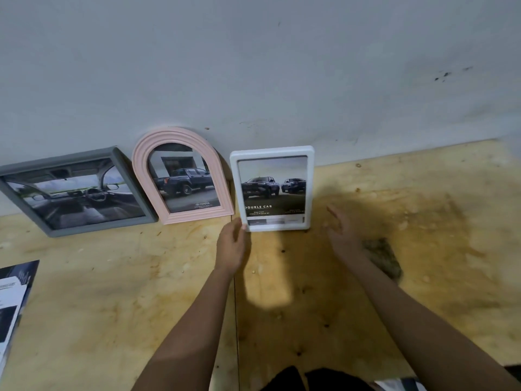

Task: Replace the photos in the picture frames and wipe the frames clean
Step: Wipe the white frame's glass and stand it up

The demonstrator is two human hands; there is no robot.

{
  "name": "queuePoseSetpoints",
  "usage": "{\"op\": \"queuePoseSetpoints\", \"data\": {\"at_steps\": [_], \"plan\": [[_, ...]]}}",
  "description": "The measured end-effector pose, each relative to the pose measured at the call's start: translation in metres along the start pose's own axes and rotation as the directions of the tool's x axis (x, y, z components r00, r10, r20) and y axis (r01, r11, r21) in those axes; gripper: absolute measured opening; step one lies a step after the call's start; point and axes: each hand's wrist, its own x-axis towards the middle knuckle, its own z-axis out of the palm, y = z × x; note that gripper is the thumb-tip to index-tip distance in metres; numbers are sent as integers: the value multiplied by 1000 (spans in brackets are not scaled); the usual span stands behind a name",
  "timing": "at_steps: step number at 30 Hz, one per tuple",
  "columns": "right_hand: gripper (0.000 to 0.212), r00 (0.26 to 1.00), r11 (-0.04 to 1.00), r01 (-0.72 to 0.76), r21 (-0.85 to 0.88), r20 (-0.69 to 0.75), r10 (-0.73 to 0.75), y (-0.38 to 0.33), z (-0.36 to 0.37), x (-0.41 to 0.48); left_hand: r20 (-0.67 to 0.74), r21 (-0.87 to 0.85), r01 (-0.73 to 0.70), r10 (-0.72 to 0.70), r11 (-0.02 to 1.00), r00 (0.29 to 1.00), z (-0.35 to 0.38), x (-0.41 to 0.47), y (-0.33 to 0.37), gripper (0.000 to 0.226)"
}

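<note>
3 frames lean on wall point(253, 66) across middle of view, bases on plywood tabletop point(112, 277): grey frame point(60, 160) at left, pink arched frame point(174, 134) beside it, white frame point(310, 187) at center, each holding car photo. Left hand point(232, 245) at lower-left corner of white frame, fingers fairly straight, seemingly just touching rim; blur hides exact contact. Right hand point(342, 235) near frame's lower-right corner, apart from it, grip released, palm facing inward. Dark cloth point(383, 258) on tabletop beside right wrist. Brochure point(14, 300) at lower-left edge.
</note>
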Motion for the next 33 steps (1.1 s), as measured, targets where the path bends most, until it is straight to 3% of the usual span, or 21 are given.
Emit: {"op": "queuePoseSetpoints", "data": {"at_steps": [2,5,9,12,19,24,29,33], "plan": [[45,990,974,60,-219,-114,-87,14,-15,-14,49,231,-76,66,970,997,1,-17,-20,42],[41,942,830,38,-557,-257,-215,45,-36,-35,53,412,-26,5,911,999,1,-46,-45,50],[60,977,734,-61,-676,-192,-95,85,-48,-64,48,526,-41,19,849,999,0,-80,-64,52],[60,985,726,-18,-687,-135,-103,95,-52,-66,42,542,-48,29,839,999,1,-97,-72,59],[49,968,780,-117,-615,-245,-47,83,-24,-78,106,543,-119,73,831,992,-8,-123,-82,67],[47,967,799,-36,-600,-222,-123,69,41,-112,242,552,-216,93,806,966,-41,-141,-105,52],[45,967,771,114,-626,-109,-231,53,116,-151,331,535,-314,148,784,932,-83,-153,-135,61],[43,972,728,132,-672,-58,-230,40,153,-178,375,471,-363,190,804,907,-103,-161,-151,58]]}}
